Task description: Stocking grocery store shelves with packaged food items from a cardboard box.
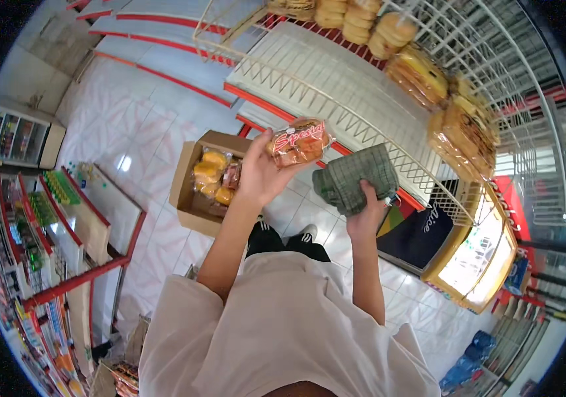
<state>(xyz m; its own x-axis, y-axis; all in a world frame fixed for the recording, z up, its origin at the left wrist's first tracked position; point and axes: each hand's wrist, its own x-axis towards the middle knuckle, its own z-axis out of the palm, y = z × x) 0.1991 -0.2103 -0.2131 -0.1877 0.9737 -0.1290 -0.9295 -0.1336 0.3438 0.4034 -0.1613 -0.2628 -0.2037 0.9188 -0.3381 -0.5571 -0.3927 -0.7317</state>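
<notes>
My left hand [261,173] holds a bread in a clear printed wrapper [299,142], level with the front of a white wire rack. In my right hand [368,213] is a folded green checked cloth [357,178], gripped at its lower edge. An open cardboard box [196,218] stands on the floor left of my legs, with several wrapped yellow buns [207,171] inside. Beyond my hands, the wire rack [332,106] carries bagged round breads [392,34] and wrapped loaves [464,136] along its far side.
White shelves with red edges [164,82] run across the upper left. Stocked shelves [65,213] stand at the left, near a glass-front fridge [15,134]. An ice-cream freezer [479,253] is at the right. Blue bottles [469,360] stand at the lower right.
</notes>
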